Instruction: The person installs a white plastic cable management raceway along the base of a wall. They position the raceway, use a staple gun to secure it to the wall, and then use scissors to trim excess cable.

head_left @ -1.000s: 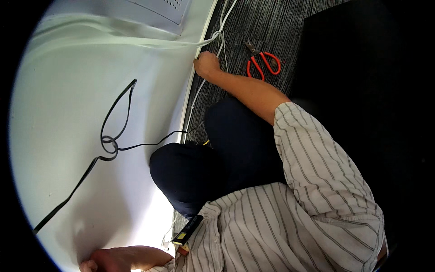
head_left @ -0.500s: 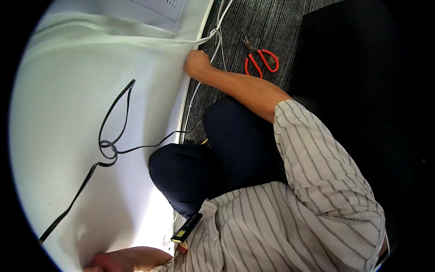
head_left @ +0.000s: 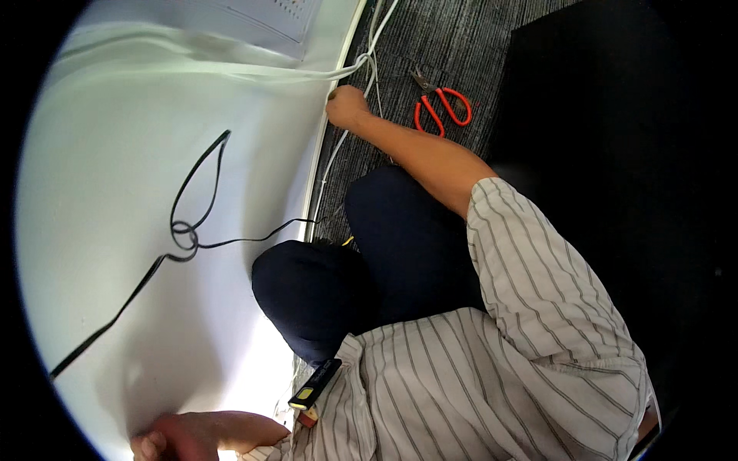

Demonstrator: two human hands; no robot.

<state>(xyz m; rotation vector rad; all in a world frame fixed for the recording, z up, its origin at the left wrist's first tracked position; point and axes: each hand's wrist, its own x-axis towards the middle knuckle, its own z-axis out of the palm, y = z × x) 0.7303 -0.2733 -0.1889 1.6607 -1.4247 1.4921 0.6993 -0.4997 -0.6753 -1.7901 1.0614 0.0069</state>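
Note:
My right hand (head_left: 348, 106) is closed in a fist beside the white skirting at the foot of the wall, close to the white cables. What its fingers hold, if anything, is hidden. Low at the left rim, my left hand (head_left: 173, 439) has its fingers curled in front of the wall. It is partly cut off, and I cannot make out anything in it. A thin black cable (head_left: 131, 303) with a twisted loop hangs across the white wall and runs down to the left rim. Red-handled scissors (head_left: 440, 107) lie on the carpet beyond my right forearm.
White cables (head_left: 246, 73) stretch along the wall and onto the dark grey carpet (head_left: 461, 38). A pale panel with small holes (head_left: 269, 19) is at the top. My bent knees (head_left: 307, 284) are against the wall. A black penlike light (head_left: 317, 384) is clipped to my striped shirt.
My right hand has shifted slightly right, off the wall's edge. The left hand has moved a little and turned, showing its fingers more. The lower run of black cable has swung up and left.

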